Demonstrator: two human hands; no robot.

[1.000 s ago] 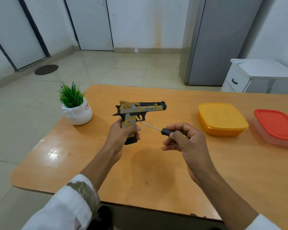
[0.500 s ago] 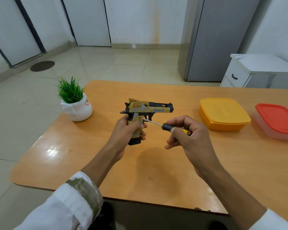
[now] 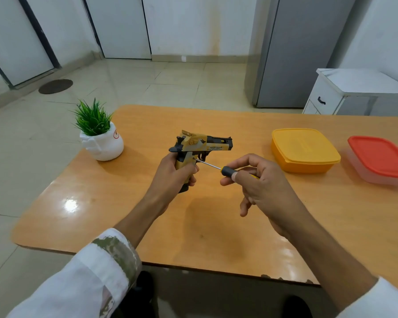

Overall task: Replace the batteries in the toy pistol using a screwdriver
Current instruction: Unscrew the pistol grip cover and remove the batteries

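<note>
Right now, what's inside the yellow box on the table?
Only the shut yellow box shows, sitting on the table. Its lid is on and it isn't see-through, so anything inside is hidden.

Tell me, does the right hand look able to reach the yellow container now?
Probably yes: bare table lies between the right hand and the yellow container, but the hand grips the screwdriver and would need to free itself first.

head cam | faces forward-down | close over table (image 3: 216, 226) | single view
</note>
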